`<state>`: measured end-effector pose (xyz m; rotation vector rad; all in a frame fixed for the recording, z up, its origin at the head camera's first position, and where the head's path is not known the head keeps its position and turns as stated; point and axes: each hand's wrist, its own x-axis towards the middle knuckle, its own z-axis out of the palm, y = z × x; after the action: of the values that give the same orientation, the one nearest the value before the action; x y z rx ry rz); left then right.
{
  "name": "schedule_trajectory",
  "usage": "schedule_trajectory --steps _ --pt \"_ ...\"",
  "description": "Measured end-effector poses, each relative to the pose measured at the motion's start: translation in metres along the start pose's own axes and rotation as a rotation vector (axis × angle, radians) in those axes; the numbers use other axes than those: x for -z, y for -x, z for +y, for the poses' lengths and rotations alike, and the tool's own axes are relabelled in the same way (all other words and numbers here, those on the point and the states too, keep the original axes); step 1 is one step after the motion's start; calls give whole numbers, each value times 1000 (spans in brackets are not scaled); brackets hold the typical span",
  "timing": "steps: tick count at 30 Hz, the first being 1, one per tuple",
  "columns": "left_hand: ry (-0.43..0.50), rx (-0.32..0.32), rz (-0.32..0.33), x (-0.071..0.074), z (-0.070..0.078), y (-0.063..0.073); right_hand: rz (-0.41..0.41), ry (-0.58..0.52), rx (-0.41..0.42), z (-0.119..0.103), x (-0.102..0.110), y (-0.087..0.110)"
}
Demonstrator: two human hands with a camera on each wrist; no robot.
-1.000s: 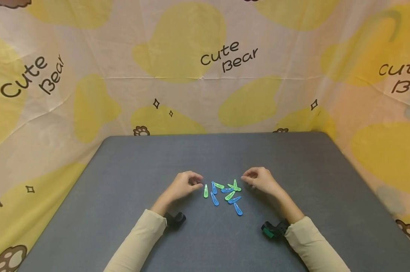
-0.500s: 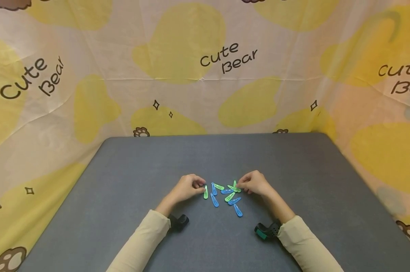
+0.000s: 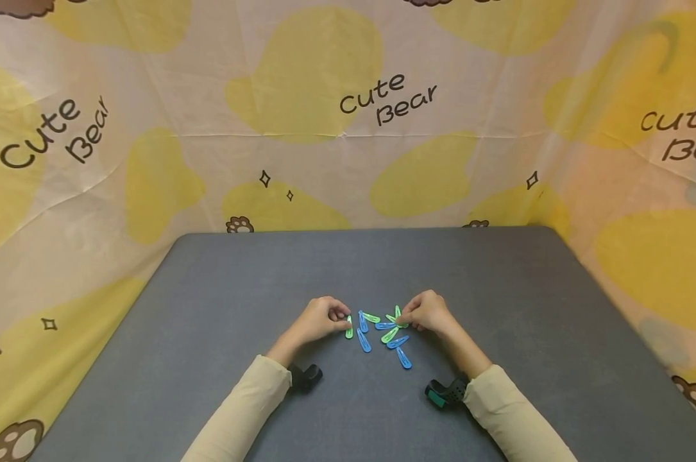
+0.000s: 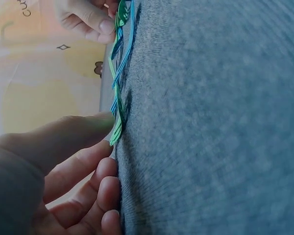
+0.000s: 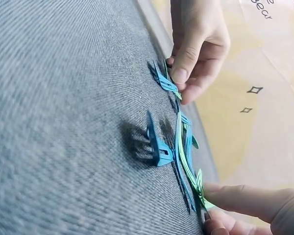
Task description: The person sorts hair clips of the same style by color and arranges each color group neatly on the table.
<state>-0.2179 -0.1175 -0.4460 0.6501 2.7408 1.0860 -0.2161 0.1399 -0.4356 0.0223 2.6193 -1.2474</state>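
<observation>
Green and blue snap hair clips lie in a loose cluster between the two hands. My left hand [image 3: 320, 319] is at the cluster's left side, thumb and forefinger pinching the far end of a green hair clip [image 3: 349, 330]. In the left wrist view that green clip sits between thumb and fingertip. Across the cluster, my right hand [image 3: 430, 312] pinches another green hair clip [image 5: 201, 191], its fingertips hiding part of it. Blue clips [image 3: 364, 341] and a slanted green clip [image 3: 390, 335] lie between and nearer the body.
The clips rest on a grey cloth-covered table [image 3: 255, 276]. Black wrist cameras [image 3: 306, 378] jut inward from both wrists, low over the table. Behind stands a yellow and cream printed curtain [image 3: 319, 70]. A single blue clip [image 3: 404, 358] lies nearest the body.
Both hands have moved inward to the clips, the right one farther, leftward onto the green clips. The left thumb and forefinger have closed on the leftmost green clip.
</observation>
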Motion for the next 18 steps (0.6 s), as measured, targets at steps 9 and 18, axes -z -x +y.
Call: schedule_trajectory --steps 9,18 --pt "-1 27 1 -1 2 -1 16 25 -31 0 -2 -4" --pt "22 24 7 -2 3 -1 25 15 -16 3 -3 -5"
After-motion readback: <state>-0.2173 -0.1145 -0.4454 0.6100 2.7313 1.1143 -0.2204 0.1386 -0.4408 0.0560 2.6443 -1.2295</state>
